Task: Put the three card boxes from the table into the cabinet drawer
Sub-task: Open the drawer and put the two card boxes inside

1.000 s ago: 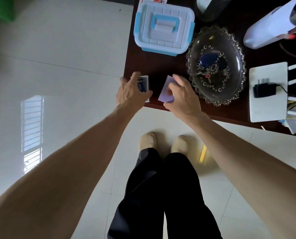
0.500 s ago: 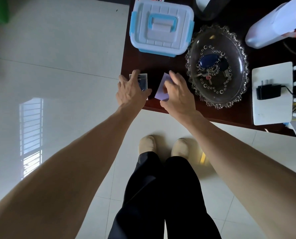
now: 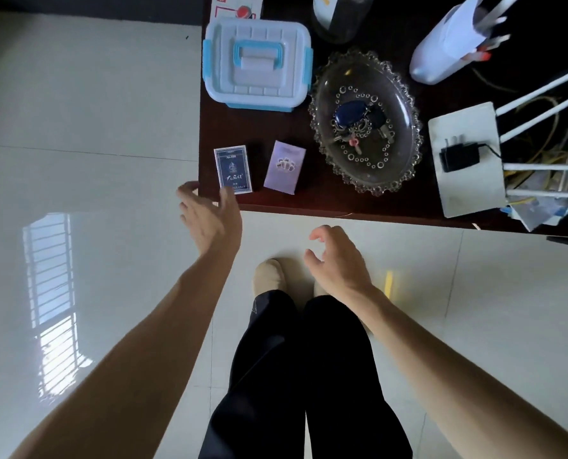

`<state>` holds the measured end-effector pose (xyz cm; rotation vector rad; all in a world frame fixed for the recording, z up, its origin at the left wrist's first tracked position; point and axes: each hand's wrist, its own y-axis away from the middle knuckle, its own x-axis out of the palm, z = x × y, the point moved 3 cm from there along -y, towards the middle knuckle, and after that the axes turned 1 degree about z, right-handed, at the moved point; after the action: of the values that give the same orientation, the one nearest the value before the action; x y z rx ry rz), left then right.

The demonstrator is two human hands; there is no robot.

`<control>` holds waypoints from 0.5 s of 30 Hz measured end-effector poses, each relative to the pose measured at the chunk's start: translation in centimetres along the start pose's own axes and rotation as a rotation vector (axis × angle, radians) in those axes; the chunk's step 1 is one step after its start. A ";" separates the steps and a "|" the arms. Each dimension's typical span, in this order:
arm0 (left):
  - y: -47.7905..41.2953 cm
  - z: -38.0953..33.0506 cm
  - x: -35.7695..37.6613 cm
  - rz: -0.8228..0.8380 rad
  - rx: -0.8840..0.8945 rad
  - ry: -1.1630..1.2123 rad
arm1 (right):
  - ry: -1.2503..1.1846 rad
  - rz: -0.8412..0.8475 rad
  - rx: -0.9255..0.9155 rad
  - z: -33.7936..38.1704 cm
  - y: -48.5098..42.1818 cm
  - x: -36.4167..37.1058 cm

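Observation:
Two card boxes lie side by side near the front left corner of the dark wooden table (image 3: 312, 202): a dark blue box (image 3: 232, 169) and a pale purple box (image 3: 284, 167). My left hand (image 3: 209, 218) hovers open just in front of the blue box, its fingertips at the table's corner, holding nothing. Lower and off the table, above the floor, my right hand (image 3: 337, 260) is open with curled fingers and empty. A red-and-white box (image 3: 236, 6) shows partly at the table's back edge. No cabinet drawer is in view.
A white storage box with blue handle (image 3: 257, 61) stands behind the card boxes. A glass dish with keys (image 3: 365, 122) is to their right, then a white router with a black plug (image 3: 464, 159). White tiled floor (image 3: 93, 127) lies to the left.
Both hands have let go of the card boxes and pulled back toward me, off the table. The blue and purple boxes now lie flat and uncovered.

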<state>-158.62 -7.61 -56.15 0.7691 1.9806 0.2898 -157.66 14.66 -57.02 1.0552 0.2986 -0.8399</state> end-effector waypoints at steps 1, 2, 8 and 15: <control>1.2 1.2 0.0 0.018 -0.093 0.070 | 0.017 0.066 0.077 -1.4 0.3 0.2; 2.4 2.4 0.4 0.065 -0.195 0.116 | 0.059 0.121 0.116 -2.6 0.3 0.3; 5.4 5.6 5.9 0.410 -0.622 0.466 | 0.228 0.187 0.103 -6.3 -3.1 0.0; 3.7 5.4 10.5 0.436 -0.672 0.710 | 0.312 0.226 0.055 -7.7 -7.5 2.1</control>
<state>-156.17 1.25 -64.43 0.6834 2.0989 1.5763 -160.48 18.60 -66.83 1.2471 0.4116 -0.4815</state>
